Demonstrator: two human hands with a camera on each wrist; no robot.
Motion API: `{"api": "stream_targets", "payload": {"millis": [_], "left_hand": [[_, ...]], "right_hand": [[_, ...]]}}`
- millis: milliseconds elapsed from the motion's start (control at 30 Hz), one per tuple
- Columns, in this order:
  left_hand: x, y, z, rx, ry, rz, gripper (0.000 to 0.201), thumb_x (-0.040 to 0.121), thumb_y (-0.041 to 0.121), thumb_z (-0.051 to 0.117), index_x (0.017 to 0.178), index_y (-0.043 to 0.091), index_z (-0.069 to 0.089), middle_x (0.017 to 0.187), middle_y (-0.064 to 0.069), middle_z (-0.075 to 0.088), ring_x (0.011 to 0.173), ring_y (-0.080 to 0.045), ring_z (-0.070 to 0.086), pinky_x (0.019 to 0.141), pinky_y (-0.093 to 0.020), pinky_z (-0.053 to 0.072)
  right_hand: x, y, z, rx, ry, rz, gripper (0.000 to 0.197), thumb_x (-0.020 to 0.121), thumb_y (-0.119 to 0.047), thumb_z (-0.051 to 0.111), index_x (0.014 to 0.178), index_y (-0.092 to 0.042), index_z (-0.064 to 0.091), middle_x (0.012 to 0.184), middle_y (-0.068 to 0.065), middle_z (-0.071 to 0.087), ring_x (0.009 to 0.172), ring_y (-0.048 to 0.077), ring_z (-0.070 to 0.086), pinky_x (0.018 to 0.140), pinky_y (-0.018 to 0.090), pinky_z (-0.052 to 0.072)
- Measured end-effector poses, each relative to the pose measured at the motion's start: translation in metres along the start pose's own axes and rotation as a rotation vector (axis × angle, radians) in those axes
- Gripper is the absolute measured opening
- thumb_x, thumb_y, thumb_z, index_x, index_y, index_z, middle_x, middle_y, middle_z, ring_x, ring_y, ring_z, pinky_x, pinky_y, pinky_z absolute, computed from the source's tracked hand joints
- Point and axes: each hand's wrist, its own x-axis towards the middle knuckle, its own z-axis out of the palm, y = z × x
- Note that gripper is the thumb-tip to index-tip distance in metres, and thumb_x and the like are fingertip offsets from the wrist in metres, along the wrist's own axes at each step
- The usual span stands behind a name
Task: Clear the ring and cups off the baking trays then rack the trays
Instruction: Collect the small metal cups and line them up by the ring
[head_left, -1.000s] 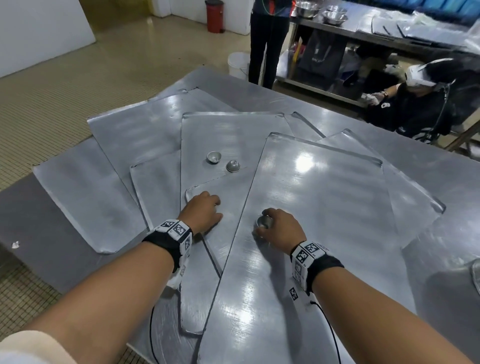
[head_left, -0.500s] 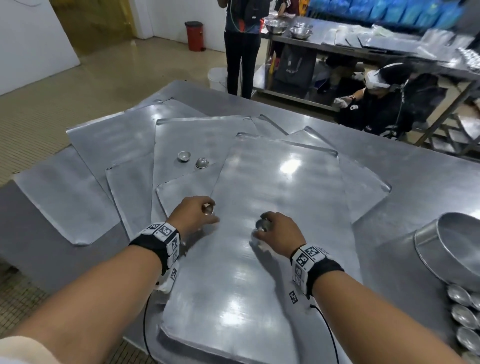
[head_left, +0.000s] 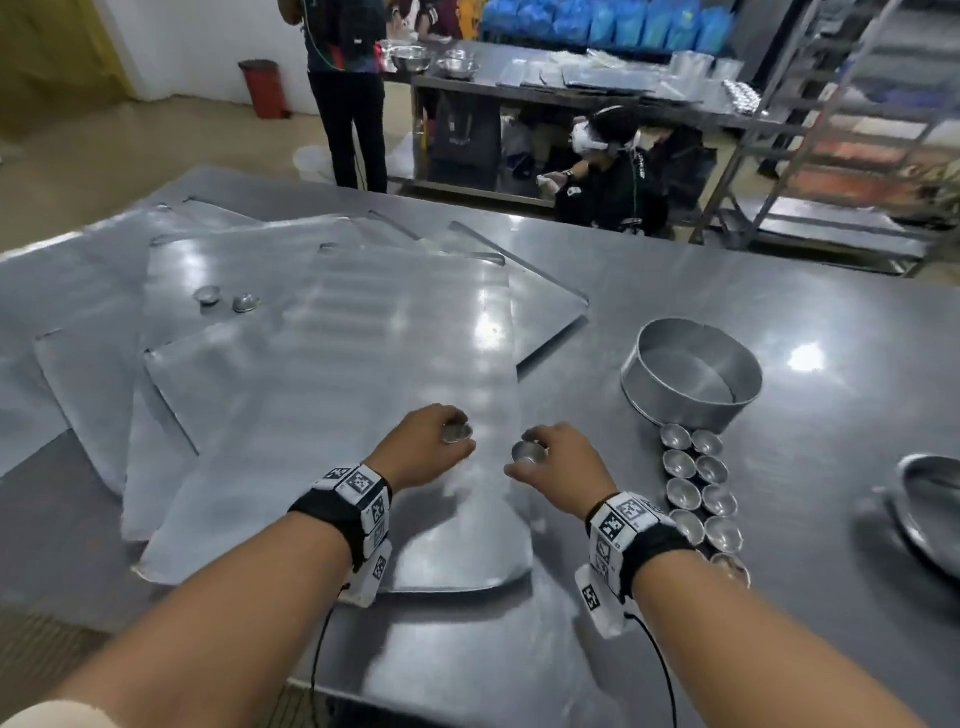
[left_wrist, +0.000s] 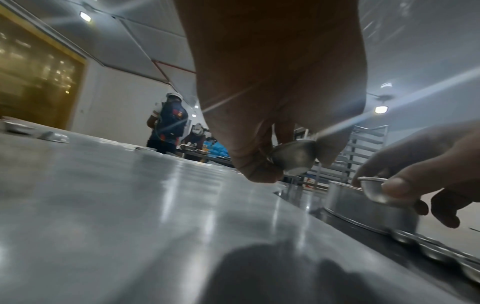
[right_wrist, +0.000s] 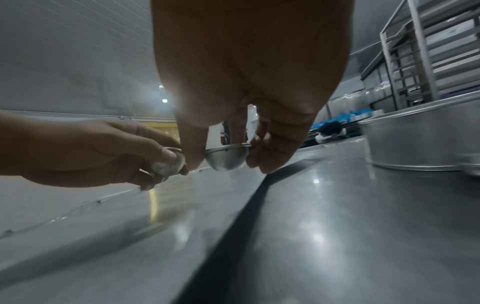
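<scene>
Two cups (head_left: 226, 300) wait on a far tray (head_left: 249, 260). Left hand (head_left: 423, 447) pinches a cup (head_left: 457, 432); right hand (head_left: 563, 465) pinches another (head_left: 529, 452). Best carry both level, setting them beside the rows (head_left: 696, 493) below the ring (head_left: 691, 374).

trays (head_left: 332, 364) overlapped on counter (head_left: 727, 291), left | two cups (head_left: 226, 299) on far tray | ring (head_left: 691, 374) right of trays | cup rows (head_left: 693, 488) just before ring
</scene>
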Motion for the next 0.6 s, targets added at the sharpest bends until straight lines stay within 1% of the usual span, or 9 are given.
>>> {"api": "stream_targets", "payload": {"millis": [67,133,200,233,300,400,467,533,600], "left_hand": [[-0.003,0.023,0.028,0.015,-0.032,0.039,0.031,0.090,0.033,0.069,0.119,0.021,0.067,0.112,0.005,0.062,0.099,-0.008,0.060,0.089,-0.021,0.046],[-0.007,0.043,0.054,0.032,-0.076,0.063,0.034,0.088,0.037,0.070,0.119,0.023,0.066,0.113,0.003,0.062,0.103,-0.013,0.062,0.095,-0.030,0.050],[-0.010,0.064,0.076,0.042,-0.127,0.088,0.042,0.086,0.040,0.072,0.123,0.022,0.065,0.116,0.003,0.062,0.106,-0.014,0.061,0.096,-0.031,0.049],[-0.011,0.075,0.086,0.060,-0.149,0.106,0.044,0.085,0.039,0.074,0.123,0.020,0.065,0.117,0.002,0.062,0.106,-0.014,0.061,0.094,-0.029,0.048],[-0.012,0.093,0.106,0.095,-0.192,0.153,0.044,0.081,0.040,0.078,0.117,0.017,0.068,0.114,0.000,0.064,0.104,-0.016,0.061,0.089,-0.028,0.047],[-0.013,0.111,0.131,0.121,-0.252,0.200,0.046,0.076,0.044,0.083,0.110,0.016,0.069,0.107,-0.001,0.065,0.099,-0.017,0.060,0.084,-0.029,0.047],[-0.013,0.116,0.146,0.148,-0.271,0.219,0.050,0.072,0.049,0.083,0.109,0.018,0.067,0.105,0.001,0.065,0.095,-0.016,0.060,0.079,-0.028,0.046],[-0.014,0.120,0.159,0.159,-0.286,0.234,0.053,0.070,0.051,0.084,0.107,0.020,0.064,0.103,0.003,0.064,0.092,-0.015,0.060,0.073,-0.027,0.044],[-0.017,0.122,0.171,0.154,-0.302,0.237,0.053,0.069,0.051,0.085,0.105,0.021,0.062,0.101,0.003,0.064,0.089,-0.015,0.059,0.067,-0.025,0.040]], "right_hand": [[-0.020,0.028,-0.012,0.003,0.027,0.040,0.056,0.076,-0.049,0.077,0.125,-0.026,0.065,0.117,0.002,0.055,0.107,0.023,0.060,0.087,0.032,0.047],[-0.039,0.052,-0.022,0.009,0.055,0.080,0.057,0.075,-0.050,0.077,0.125,-0.028,0.064,0.118,0.002,0.056,0.108,0.023,0.060,0.087,0.032,0.047],[-0.058,0.074,-0.029,0.045,0.085,0.116,0.059,0.074,-0.050,0.077,0.126,-0.027,0.063,0.123,0.001,0.056,0.111,0.022,0.059,0.093,0.034,0.048],[-0.066,0.084,-0.032,0.062,0.099,0.132,0.061,0.074,-0.050,0.078,0.128,-0.026,0.062,0.125,0.001,0.056,0.112,0.021,0.059,0.095,0.035,0.048],[-0.084,0.102,-0.039,0.069,0.124,0.163,0.063,0.075,-0.050,0.078,0.130,-0.024,0.060,0.129,-0.001,0.056,0.114,0.020,0.059,0.097,0.036,0.048],[-0.105,0.124,-0.045,0.072,0.159,0.219,0.063,0.074,-0.052,0.078,0.128,-0.024,0.060,0.130,-0.004,0.056,0.112,0.019,0.059,0.093,0.035,0.048],[-0.119,0.138,-0.045,0.065,0.181,0.249,0.061,0.072,-0.055,0.078,0.124,-0.026,0.062,0.125,-0.004,0.057,0.110,0.020,0.059,0.093,0.036,0.049],[-0.131,0.148,-0.043,0.060,0.193,0.265,0.058,0.072,-0.055,0.078,0.119,-0.027,0.061,0.118,-0.003,0.057,0.107,0.021,0.060,0.090,0.035,0.049],[-0.142,0.157,-0.040,0.063,0.199,0.281,0.056,0.072,-0.053,0.079,0.119,-0.028,0.062,0.119,-0.003,0.057,0.107,0.021,0.059,0.090,0.035,0.048]]}}
